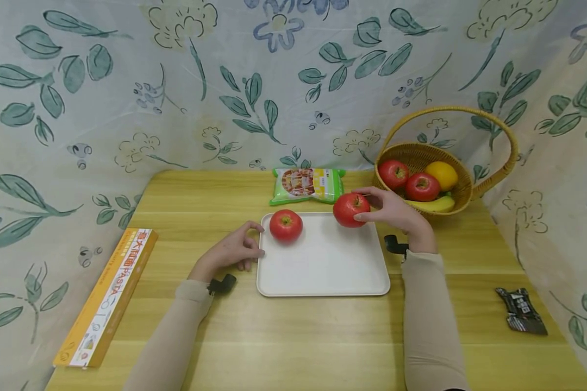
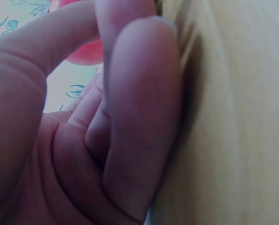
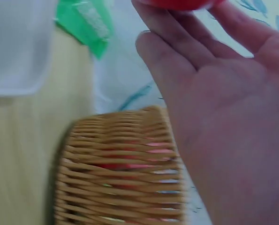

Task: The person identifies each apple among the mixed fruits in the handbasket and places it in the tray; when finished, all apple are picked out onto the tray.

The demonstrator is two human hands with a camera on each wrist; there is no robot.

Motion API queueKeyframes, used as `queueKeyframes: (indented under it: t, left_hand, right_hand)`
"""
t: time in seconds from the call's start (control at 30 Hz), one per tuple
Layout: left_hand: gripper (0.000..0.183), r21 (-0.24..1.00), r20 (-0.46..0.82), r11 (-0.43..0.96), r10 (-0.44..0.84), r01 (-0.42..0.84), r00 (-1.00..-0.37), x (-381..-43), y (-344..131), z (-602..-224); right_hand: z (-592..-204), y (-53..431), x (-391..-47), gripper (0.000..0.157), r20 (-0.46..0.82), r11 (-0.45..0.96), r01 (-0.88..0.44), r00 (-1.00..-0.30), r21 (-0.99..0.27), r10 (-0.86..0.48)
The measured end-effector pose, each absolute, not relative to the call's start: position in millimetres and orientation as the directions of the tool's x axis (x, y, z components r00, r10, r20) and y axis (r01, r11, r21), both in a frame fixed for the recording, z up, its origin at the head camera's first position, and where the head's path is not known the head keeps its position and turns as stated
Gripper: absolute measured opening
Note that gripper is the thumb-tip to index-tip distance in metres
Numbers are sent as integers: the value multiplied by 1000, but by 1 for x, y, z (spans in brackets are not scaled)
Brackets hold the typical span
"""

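Red apple is hanging at the white tray's far right corner, the right hand pinching it; loosening early could be sending it rolling off (whether the left hand, at the tray's left edge, is gripping, one cannot tell).

The head camera looks forward and down across the worktop, close wrist cameras face the left hand and right hand, and head and right views share the wicker basket.

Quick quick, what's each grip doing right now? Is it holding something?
Left grip: open, fingers relaxed at the left edge of the white rectangular tray.
Right grip: closed, holding a round red apple.
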State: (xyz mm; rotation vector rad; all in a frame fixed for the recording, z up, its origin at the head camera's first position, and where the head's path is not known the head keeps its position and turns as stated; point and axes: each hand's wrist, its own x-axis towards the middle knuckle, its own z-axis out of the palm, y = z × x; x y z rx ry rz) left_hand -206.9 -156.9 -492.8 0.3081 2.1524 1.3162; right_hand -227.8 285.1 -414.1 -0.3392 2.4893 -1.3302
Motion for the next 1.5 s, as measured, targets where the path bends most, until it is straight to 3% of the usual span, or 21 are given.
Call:
queueKeyframes:
  t: [0.27,0.97,1.27,1.5]
  left_hand:
    - [68,867,-369,486,479,-109,-796,-207,-156,-493]
    - [69,870,-368,480,477,-114,-799,-205,-156,-492]
    - [65,870,-362,482,482,-103,-798,-207,-156,-493]
    - [66,869,-369,483,477,-113,-798,-208,-157,-493]
  right_hand:
    - [-436,279,-237,72,-276,605,-28,-872,-796,-404]
    - [-438,263,-237,80,-342,667,-50,-828,-744,-444]
    - [-420,278,-230,80,-259,599,-72,-856,-798,-447]
    - [-399,310,-217,76,-36,509,-105,-965,-854,-258]
